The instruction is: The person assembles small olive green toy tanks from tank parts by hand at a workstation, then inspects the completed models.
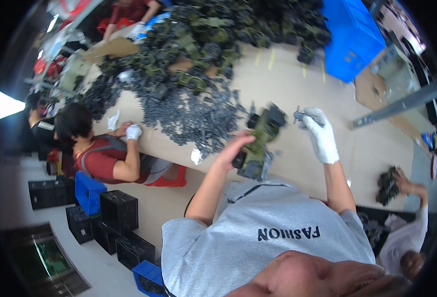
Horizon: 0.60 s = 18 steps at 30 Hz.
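My bare left hand (234, 150) is closed around the side of an olive-green toy truck (259, 143) with black wheels, held tilted over the table's near edge. To its right, my right hand (321, 137) wears a white glove and pinches a small dark grey plastic part (305, 117), apart from the truck. Fine detail of that part is too small to tell. Left of the truck, a wide spread of loose grey plastic parts (189, 116) covers the table (283, 74).
A big heap of green and black toy vehicles (203, 44) lies at the back. Beyond the right hand stands a blue crate (353, 42). A co-worker in red (104, 158) sits at the left; another person's hand (404, 183) holds a toy vehicle at the right. Black crates (118, 212) stand on the floor.
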Motion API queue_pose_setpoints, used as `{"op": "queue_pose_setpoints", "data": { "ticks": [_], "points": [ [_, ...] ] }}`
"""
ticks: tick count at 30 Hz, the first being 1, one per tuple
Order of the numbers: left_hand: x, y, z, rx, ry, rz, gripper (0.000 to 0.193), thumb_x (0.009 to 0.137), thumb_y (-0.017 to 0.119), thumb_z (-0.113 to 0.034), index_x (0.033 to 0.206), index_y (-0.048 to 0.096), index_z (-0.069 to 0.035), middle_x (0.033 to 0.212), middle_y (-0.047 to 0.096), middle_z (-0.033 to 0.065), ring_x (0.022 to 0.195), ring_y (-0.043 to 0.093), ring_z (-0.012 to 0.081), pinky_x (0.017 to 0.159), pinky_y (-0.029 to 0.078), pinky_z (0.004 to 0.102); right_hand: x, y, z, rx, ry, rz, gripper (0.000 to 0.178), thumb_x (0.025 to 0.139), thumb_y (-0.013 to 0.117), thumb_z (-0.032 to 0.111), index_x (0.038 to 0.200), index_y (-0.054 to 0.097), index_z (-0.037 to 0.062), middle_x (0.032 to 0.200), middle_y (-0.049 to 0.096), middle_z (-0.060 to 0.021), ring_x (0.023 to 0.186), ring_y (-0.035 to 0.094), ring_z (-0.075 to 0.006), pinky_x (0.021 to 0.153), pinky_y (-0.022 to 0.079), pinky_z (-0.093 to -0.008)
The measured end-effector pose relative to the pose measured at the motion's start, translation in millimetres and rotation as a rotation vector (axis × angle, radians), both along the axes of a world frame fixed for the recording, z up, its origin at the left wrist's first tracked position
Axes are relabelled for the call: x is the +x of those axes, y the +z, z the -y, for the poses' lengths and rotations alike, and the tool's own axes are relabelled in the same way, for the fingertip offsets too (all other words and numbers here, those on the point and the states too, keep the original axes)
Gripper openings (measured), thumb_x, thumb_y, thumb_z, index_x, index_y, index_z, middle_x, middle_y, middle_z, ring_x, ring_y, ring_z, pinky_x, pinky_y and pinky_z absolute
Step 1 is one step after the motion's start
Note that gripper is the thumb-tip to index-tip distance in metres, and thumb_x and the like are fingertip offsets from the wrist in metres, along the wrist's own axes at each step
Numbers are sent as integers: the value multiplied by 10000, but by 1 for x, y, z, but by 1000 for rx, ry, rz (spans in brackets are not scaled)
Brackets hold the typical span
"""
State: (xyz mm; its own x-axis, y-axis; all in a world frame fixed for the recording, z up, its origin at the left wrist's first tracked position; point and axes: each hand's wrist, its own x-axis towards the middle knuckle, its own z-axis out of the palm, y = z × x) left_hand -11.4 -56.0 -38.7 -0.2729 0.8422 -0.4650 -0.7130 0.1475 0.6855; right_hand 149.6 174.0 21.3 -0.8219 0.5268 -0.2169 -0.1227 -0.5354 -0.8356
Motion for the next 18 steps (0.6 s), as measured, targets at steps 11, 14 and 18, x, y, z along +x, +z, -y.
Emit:
{"op": "queue_pose_setpoints", "data": {
  "ticks": [11,14,18],
  "points": [
    [51,4,45,86,-333,-1132,622,852,684,-371,1390,468,-144,1268,512,127,1142,532,263,1013,430,379,15,-63,43,260,186,361,246,894,719,163,1078,634,23,948,656,-33,819,591,-103,728,486,-242],
    [54,7,52,-11,-262,-1419,860,717,785,-376,1438,407,-98,1441,386,148,1300,413,353,1098,339,442,21,-74,61,-115,107,290,234,919,703,201,1082,643,43,930,652,-32,793,598,-112,705,492,-249],
    [67,29,45,208,-66,-1323,887,710,811,-309,1436,371,-53,1454,405,152,1314,415,351,1113,325,444,18,-77,74,-43,27,441,296,969,634,325,1099,637,60,926,650,-39,752,596,-120,670,501,-256]
  ]
}}
